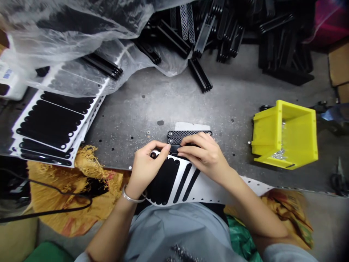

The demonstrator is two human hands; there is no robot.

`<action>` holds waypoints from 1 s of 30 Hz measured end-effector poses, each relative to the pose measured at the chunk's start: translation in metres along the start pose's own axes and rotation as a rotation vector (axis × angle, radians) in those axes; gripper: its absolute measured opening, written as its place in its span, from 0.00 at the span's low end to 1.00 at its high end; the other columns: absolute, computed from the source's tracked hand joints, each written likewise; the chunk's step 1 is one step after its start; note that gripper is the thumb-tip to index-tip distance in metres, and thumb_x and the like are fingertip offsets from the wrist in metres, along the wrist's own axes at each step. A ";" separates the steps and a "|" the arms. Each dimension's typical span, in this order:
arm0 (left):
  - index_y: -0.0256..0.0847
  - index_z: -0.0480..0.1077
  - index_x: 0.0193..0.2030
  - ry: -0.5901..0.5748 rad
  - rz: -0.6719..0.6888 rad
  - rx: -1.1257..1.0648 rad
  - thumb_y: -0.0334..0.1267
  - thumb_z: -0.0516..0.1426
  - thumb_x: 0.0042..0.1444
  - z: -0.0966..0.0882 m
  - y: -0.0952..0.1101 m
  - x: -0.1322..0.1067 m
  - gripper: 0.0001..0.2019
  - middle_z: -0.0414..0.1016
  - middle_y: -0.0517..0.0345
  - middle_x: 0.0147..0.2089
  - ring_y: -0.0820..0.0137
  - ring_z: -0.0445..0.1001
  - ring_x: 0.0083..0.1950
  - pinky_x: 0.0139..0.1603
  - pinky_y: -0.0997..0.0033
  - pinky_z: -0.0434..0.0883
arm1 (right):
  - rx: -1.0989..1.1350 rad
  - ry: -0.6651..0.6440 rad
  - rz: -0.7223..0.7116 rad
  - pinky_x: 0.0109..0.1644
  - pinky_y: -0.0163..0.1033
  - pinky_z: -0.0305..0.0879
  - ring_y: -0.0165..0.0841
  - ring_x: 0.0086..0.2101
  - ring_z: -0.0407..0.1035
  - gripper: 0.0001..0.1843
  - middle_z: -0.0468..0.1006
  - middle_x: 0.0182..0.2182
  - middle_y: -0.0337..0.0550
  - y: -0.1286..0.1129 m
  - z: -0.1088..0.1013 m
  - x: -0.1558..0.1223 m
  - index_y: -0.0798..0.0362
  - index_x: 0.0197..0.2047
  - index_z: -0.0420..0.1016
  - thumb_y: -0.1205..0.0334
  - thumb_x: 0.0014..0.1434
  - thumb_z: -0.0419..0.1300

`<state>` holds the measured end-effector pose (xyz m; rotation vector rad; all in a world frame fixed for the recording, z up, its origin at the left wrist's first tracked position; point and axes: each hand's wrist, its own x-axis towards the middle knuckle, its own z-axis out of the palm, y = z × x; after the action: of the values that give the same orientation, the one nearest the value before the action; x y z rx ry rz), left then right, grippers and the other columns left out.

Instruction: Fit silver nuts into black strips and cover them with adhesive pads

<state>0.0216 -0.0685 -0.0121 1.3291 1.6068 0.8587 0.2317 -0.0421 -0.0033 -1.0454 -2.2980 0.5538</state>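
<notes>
A black round-ended adhesive strip point(174, 149) lies at the fingertips of both hands, mostly covered by them. My left hand point(147, 165) pinches its left end between thumb and forefinger. Over the rest of it, my right hand point(205, 154) has its fingers bent and closed on the strip. Just beyond the fingers sit black bars with a cross-hatched face point(188, 134), side by side on a pale pad point(192, 126). Beneath my hands a white backing sheet point(215, 187) carries several more black strips and overhangs the table edge toward my lap.
Stacked sheets of black strips point(51, 123) lie at left, partly under clear plastic point(81, 54). A yellow bin point(285, 134) with small metal parts stands at right. Folded black bars point(200, 74) are heaped at the back. Scissors point(339, 174) lie at the right edge.
</notes>
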 end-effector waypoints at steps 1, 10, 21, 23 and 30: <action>0.43 0.80 0.35 -0.002 0.003 0.007 0.43 0.63 0.61 0.000 0.000 0.001 0.08 0.83 0.61 0.34 0.68 0.79 0.38 0.46 0.70 0.75 | 0.002 -0.004 0.004 0.45 0.45 0.65 0.36 0.40 0.70 0.09 0.83 0.43 0.45 -0.001 0.000 0.000 0.48 0.44 0.83 0.60 0.71 0.60; 0.43 0.78 0.33 0.001 -0.006 0.030 0.44 0.63 0.61 -0.001 -0.003 -0.001 0.09 0.80 0.63 0.33 0.69 0.77 0.36 0.43 0.71 0.72 | 0.159 0.042 0.284 0.38 0.40 0.73 0.33 0.37 0.74 0.08 0.79 0.42 0.45 0.011 -0.043 -0.030 0.49 0.49 0.82 0.62 0.69 0.63; 0.42 0.76 0.41 0.103 -0.001 -0.027 0.45 0.65 0.61 0.008 -0.002 -0.007 0.09 0.80 0.61 0.34 0.71 0.78 0.36 0.41 0.73 0.73 | 0.030 0.225 0.189 0.38 0.41 0.71 0.33 0.37 0.70 0.10 0.71 0.39 0.44 0.008 -0.035 -0.042 0.48 0.50 0.82 0.67 0.68 0.63; 0.42 0.74 0.48 0.147 -0.009 -0.098 0.45 0.66 0.60 0.011 0.002 -0.014 0.13 0.77 0.64 0.30 0.73 0.76 0.31 0.37 0.74 0.72 | 0.010 0.232 0.135 0.38 0.41 0.71 0.34 0.37 0.69 0.11 0.71 0.38 0.45 -0.013 -0.024 -0.040 0.51 0.52 0.80 0.66 0.68 0.63; 0.42 0.73 0.45 0.237 0.011 -0.165 0.45 0.68 0.59 0.016 0.014 -0.032 0.14 0.78 0.62 0.32 0.74 0.77 0.30 0.34 0.76 0.73 | 0.156 0.168 0.042 0.41 0.44 0.72 0.35 0.37 0.70 0.10 0.75 0.38 0.46 -0.063 0.008 -0.043 0.54 0.53 0.77 0.64 0.70 0.61</action>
<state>0.0441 -0.0974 0.0005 1.1548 1.6681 1.1649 0.2152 -0.1153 0.0135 -1.0268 -2.0567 0.6263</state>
